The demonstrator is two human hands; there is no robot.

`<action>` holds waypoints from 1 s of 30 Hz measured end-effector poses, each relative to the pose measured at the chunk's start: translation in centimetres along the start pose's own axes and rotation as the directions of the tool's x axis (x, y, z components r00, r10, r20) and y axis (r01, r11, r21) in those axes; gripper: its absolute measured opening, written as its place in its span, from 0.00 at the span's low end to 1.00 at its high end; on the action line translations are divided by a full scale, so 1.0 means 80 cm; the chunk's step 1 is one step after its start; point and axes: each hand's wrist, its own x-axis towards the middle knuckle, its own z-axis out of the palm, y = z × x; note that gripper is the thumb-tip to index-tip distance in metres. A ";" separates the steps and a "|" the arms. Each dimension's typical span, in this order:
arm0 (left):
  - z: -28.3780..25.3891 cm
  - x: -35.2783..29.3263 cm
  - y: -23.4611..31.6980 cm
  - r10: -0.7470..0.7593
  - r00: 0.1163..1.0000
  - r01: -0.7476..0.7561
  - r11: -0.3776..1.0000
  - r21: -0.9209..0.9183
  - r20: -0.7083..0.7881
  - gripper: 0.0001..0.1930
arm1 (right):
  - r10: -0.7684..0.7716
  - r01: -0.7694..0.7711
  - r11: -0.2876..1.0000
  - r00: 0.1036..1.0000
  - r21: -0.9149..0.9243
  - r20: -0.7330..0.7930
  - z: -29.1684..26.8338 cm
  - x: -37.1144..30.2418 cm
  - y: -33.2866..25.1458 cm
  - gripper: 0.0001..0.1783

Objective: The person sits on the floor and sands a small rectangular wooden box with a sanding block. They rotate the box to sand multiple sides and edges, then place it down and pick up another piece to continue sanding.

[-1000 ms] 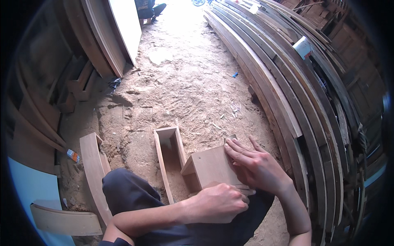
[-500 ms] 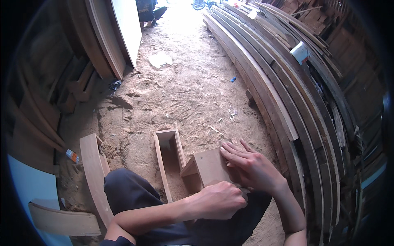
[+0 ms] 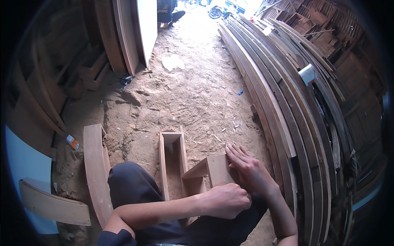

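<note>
A light wooden box rests tilted against my raised right leg, its flat face upward. My right hand lies on its far right edge with fingers stretched out. Over the near part of the same box, my left hand is closed in a fist, knuckles up. Whatever the left fingers hold is hidden beneath them. A long open wooden box frame stands on the ground just left of it, close to my left knee.
Left of my knee stands another long wooden box; a wooden piece lies on a pale blue board. Long stacked planks run along the right, bearing a white container. A person crouches far off near a white panel.
The view has shifted, so the scene sits a little differently. My left fist has moved slightly on the box; my right hand stays on its far edge.
</note>
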 end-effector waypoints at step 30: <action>0.028 -0.021 -0.003 0.031 0.950 -0.007 0.997 0.078 -0.309 0.17 | 0.089 -0.075 0.983 0.993 0.168 -0.075 -0.007 -0.008 0.011 0.31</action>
